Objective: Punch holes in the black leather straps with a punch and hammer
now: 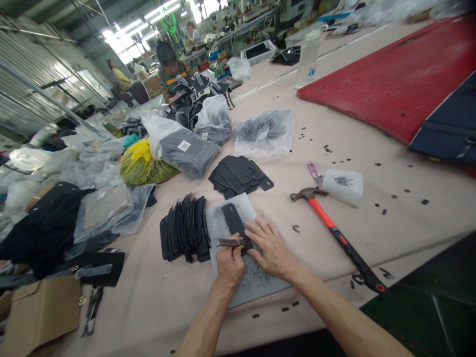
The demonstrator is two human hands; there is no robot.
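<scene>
Black strip (231, 218) seems light, bendable, best pinned at its edge; my left hand (229, 265) grips a metal tool (229, 242), my right hand (273, 249) spreads wide.

The left hand (229, 265) hides part of the metal tool (231, 242) in its grip, and the tool's working end cannot be made out. The right hand (273, 250) covers part of the dark strip (233, 218), while both forearms run out of frame at the bottom. At right, the edge cuts off a red board (394, 74) and a navy panel (453, 119); at lower left, it crops a cardboard piece (42, 310). A background worker's face is blurred, the body partly hidden behind heaped black pieces (189, 101). Barcode-label print is too small to read.
</scene>
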